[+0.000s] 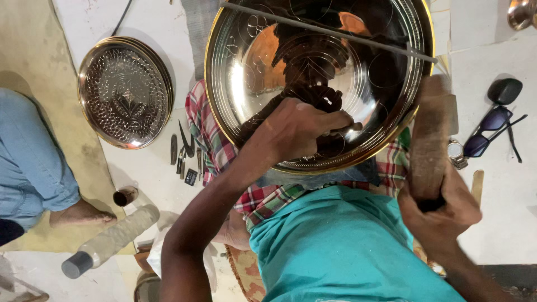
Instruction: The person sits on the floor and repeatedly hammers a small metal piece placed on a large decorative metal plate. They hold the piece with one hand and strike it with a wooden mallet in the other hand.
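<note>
While our left hand (299, 128) presses down on the big brass tray (319, 84), we see its fingers curled tight around a small tool whose tip meets the shiny metal; the tool itself is mostly hidden under the knuckles, so we cannot tell its shape. That tray sits tilted across our lap, resting on the checked cloth (215, 140) over our knees, and its polished face carries scratched circles and leaf lines. A thin metal rod (330, 31) lies across the upper part of the tray, from rim to rim.

Over on the other side, our right hand (442, 210) is clenched firmly around the lower end of a wooden mallet (430, 140), which stands just beside the tray's right edge, blurred. Below both hands we have the teal shirt (341, 246) filling the bottom of the view.

Out on the pale floor, a second tray (126, 92), already covered in dense pattern, lies well apart to the left. Between it and the checked cloth we spot a row of small chisels (184, 154). Nearer the bottom left, a plastic bottle (109, 240) lies on its side beside a small dark cup (124, 196). Another person's foot (81, 214) and blue jeans (31, 162) sit at the left edge. Sunglasses (489, 131) rest on the floor to the right.
</note>
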